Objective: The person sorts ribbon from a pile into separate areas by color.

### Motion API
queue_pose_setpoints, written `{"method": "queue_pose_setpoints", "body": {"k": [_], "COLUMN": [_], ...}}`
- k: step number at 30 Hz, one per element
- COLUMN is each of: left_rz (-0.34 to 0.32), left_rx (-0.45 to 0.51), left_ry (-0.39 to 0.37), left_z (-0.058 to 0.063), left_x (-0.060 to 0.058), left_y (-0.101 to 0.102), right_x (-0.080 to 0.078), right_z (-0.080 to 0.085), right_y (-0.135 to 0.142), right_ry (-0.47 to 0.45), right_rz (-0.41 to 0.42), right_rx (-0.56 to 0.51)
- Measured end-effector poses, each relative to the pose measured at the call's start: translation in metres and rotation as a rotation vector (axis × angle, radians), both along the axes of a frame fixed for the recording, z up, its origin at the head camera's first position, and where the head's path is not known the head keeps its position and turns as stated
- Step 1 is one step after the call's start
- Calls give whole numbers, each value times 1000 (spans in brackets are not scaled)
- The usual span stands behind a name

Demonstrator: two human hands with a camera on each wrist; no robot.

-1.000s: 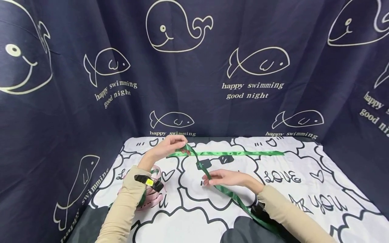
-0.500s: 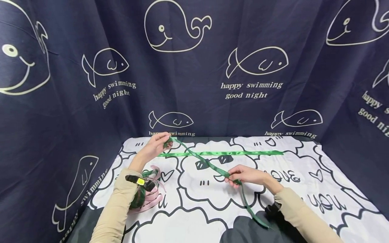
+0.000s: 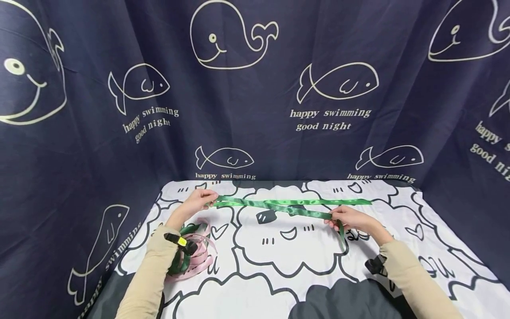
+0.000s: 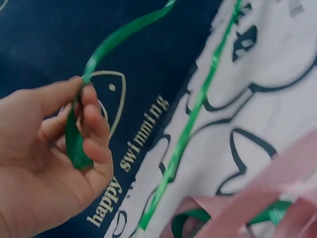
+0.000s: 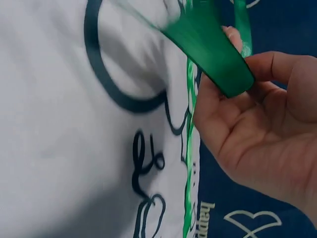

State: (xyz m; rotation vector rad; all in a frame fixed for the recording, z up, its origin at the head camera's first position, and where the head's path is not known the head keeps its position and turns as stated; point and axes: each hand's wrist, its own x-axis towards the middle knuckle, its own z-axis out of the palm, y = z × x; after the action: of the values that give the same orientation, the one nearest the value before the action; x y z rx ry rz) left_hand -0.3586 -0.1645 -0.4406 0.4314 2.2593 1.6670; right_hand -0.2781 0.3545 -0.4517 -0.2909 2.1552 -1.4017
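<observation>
A dark green ribbon (image 3: 275, 207) is stretched between both hands, slanting down slightly to the right. My left hand (image 3: 199, 200) pinches it at the left between thumb and fingers; in the left wrist view a short end of that ribbon (image 4: 77, 144) hangs inside the palm. At the right, my right hand (image 3: 347, 218) pinches the same ribbon, and a loose tail drops below the fingers, seen wide and blurred in the right wrist view as a green strip (image 5: 210, 54). Behind it a brighter green ribbon (image 3: 330, 201) lies straight along the back of the table.
A heap of pink and green ribbons (image 3: 195, 257) lies on the left of the table, beside the left forearm. The tabletop cloth (image 3: 255, 292) is white with black cartoon drawings. A dark blue curtain (image 3: 263, 128) with fish and whales stands behind and at the sides.
My right hand has slid along the ribbon, moving right and away, so the ribbon is now straighter and its tail shorter. My left hand moved left, then came down toward the bright ribbon.
</observation>
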Motion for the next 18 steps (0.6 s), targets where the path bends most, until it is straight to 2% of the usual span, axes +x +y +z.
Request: {"method": "queue_pose_setpoints", "body": {"k": [3,5,12,18], "left_rz": [34,62,183,299], "left_rx": [-152,-220,-371,-468], "left_ry": [60,88,205,193], "left_z": [-6,-11,-20,-24], "left_x": [-1,-1,0,-2], "left_y": [2,4,13,20], "right_x": [-3,-6,-13,-23], "right_z": [-1,-3,-9,-25], "right_y": [8,12,22,27], "right_ry": [-10,-24,-62,22], "right_rz": [-71,-113,-297,-572], "right_rx": [27,22,-41,-94]}}
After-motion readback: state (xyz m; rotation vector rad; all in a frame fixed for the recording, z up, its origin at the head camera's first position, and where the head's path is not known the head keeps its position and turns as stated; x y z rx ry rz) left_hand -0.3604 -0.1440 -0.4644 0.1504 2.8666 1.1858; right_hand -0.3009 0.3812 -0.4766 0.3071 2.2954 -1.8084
